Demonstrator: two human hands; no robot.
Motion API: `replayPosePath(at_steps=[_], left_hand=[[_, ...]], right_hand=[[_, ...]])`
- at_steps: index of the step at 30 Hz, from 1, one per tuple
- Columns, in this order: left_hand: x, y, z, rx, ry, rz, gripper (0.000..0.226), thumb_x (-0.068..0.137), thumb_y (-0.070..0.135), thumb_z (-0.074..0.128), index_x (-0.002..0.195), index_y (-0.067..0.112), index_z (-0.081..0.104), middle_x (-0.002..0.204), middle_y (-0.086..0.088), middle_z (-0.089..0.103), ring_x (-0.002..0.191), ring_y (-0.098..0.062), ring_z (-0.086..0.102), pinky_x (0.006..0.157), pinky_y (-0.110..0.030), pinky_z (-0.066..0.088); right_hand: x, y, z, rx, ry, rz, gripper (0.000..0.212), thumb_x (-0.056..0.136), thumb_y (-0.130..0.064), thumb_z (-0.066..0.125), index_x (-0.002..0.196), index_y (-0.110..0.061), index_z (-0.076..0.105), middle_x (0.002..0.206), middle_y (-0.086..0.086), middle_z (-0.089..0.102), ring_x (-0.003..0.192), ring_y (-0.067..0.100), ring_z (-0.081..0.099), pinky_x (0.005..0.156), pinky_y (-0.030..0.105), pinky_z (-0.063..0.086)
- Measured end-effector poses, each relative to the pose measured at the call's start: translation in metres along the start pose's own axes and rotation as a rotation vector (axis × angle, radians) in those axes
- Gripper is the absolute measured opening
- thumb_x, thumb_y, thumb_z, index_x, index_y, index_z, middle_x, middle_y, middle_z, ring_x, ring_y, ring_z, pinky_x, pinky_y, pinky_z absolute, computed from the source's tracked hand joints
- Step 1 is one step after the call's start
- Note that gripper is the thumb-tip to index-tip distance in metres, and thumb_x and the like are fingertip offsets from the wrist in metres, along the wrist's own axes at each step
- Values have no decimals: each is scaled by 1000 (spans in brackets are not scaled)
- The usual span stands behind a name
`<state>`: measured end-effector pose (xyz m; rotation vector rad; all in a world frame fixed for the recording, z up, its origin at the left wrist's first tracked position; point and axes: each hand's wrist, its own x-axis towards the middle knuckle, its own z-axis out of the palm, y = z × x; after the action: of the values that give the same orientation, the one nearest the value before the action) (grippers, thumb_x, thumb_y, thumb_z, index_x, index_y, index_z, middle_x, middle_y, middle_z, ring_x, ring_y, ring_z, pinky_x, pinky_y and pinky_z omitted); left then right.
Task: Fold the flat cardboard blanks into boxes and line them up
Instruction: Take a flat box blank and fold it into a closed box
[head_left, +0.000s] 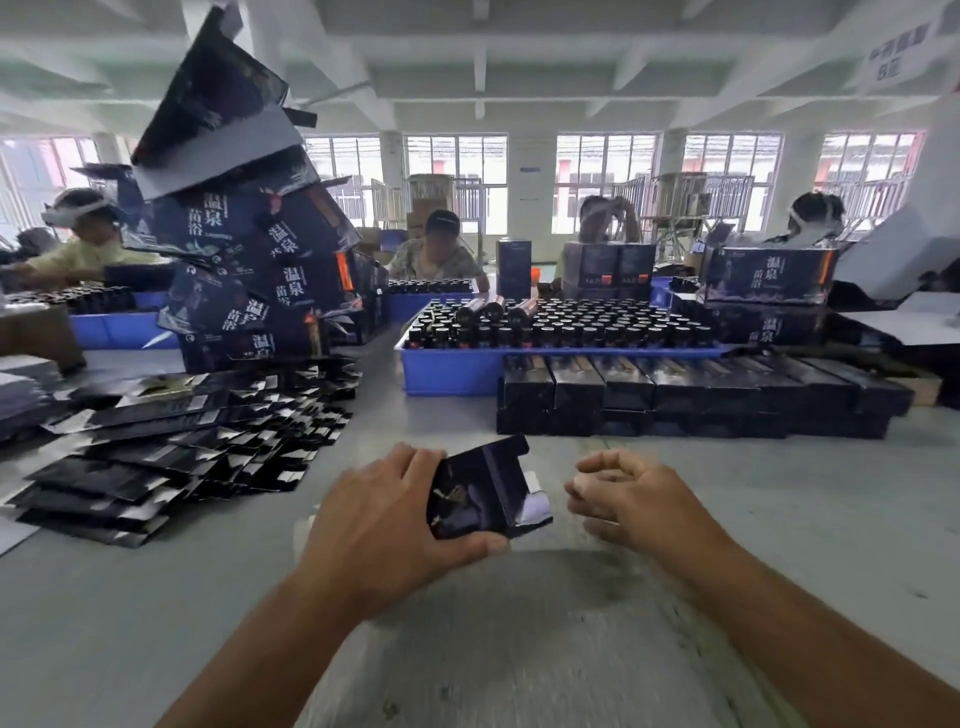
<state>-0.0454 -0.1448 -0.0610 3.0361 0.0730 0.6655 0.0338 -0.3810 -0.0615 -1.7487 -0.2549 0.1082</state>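
Observation:
My left hand (387, 525) grips a small dark cardboard box (480, 491) just above the grey table, thumb under it and fingers over its top edge. An open end flap with a pale inside points right. My right hand (628, 496) hovers a little to the right of the box, fingers curled, holding nothing and not touching it. A spread heap of flat dark blanks (176, 441) lies on the table to the left. A double row of folded dark boxes (691, 395) stands lined up behind my hands.
A blue tray (447, 369) full of dark bottles sits behind the folded row. A leaning tower of larger printed cartons (244, 244) rises at the left. More cartons (769, 275) stand at the right. Several people work at the table's far side.

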Motion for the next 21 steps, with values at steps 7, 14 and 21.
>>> replayPosePath(at_steps=[7,14,21], left_hand=[[-6,22,-6,-121,42,130,106,62,101,23,146,36,30,128,19,49,100,0,35,91,-22,31],[-16,44,-7,-92,249,324,92,77,84,44,136,15,56,125,7,64,98,-13,65,81,-28,52],[-19,51,-9,-74,294,373,93,80,83,41,141,14,52,128,3,64,109,-10,51,89,-28,45]], right_hand=[[-18,-14,-13,76,-181,-101,15,91,-10,69,86,-23,74,97,4,76,90,21,74,83,40,62],[-36,-7,-18,-45,-309,-97,36,99,-4,56,103,-34,77,103,-8,77,94,10,73,77,29,62],[-40,-6,-19,-104,-237,-266,25,96,-13,65,107,-35,74,101,-11,75,88,10,72,67,22,58]])
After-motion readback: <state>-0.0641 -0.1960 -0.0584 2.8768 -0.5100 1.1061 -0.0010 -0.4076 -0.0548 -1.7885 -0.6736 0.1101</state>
